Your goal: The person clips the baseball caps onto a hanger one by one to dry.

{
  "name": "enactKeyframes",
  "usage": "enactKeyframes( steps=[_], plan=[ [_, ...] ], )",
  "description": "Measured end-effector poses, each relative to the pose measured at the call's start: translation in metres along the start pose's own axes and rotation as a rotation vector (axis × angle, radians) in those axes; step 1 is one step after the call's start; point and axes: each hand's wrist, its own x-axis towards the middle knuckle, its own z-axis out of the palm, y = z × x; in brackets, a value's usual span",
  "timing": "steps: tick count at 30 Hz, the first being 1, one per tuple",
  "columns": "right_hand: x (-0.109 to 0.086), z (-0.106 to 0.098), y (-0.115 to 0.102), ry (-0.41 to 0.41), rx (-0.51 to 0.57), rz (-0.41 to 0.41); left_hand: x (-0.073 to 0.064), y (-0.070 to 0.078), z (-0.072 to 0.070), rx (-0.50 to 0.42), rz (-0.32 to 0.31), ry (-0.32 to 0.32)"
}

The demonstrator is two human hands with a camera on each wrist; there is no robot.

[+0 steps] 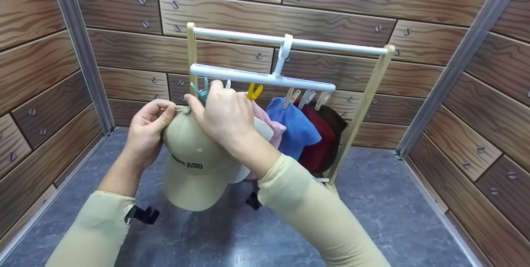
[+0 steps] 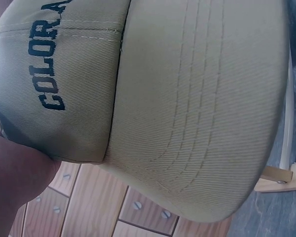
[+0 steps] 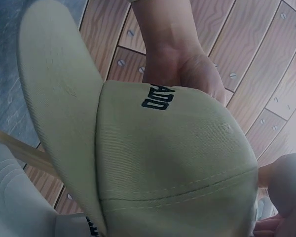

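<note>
A khaki baseball cap [image 1: 194, 143] with dark lettering hangs brim down at the left end of a light blue hanger [image 1: 261, 77]. My left hand [image 1: 145, 130] pinches the cap's top edge between thumb and fingers. My right hand [image 1: 230, 114] reaches across the crown, thumb and curled fingers around a teal clothespin [image 1: 201, 93] under the hanger bar; part of the clothespin is hidden. In the right wrist view, the cap's crown [image 3: 177, 148] covers much of the work. The cap's brim [image 2: 202, 98] fills the left wrist view.
Behind the khaki cap hang a white cap [image 1: 263, 129], a pink cap [image 1: 276, 130], a blue cap [image 1: 294, 128], a dark red cap [image 1: 319, 138] and a dark brown cap [image 1: 334, 124]. A yellow clothespin [image 1: 254, 92] is among the clips. The hanger hangs from a wooden rack [image 1: 364, 93].
</note>
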Motion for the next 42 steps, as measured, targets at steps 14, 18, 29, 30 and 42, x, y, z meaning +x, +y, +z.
enactKeyframes(
  steps=[14,18,29,30,42],
  plan=[
    [0.010,0.009,0.003,0.064,-0.040,-0.033,-0.001,-0.002,0.000,-0.010,-0.006,-0.016],
    [0.011,0.010,0.006,0.082,-0.012,-0.043,-0.001,-0.002,-0.001,-0.014,-0.003,-0.023],
    [0.016,-0.002,0.008,-0.003,0.210,0.006,0.000,0.001,0.000,-0.011,0.010,-0.036],
    [0.016,-0.003,0.009,-0.008,0.232,0.006,0.000,0.002,0.000,-0.013,0.011,-0.034],
    [0.021,-0.009,0.013,-0.057,0.386,0.027,0.000,0.002,0.002,-0.021,0.024,-0.034]
  ],
)
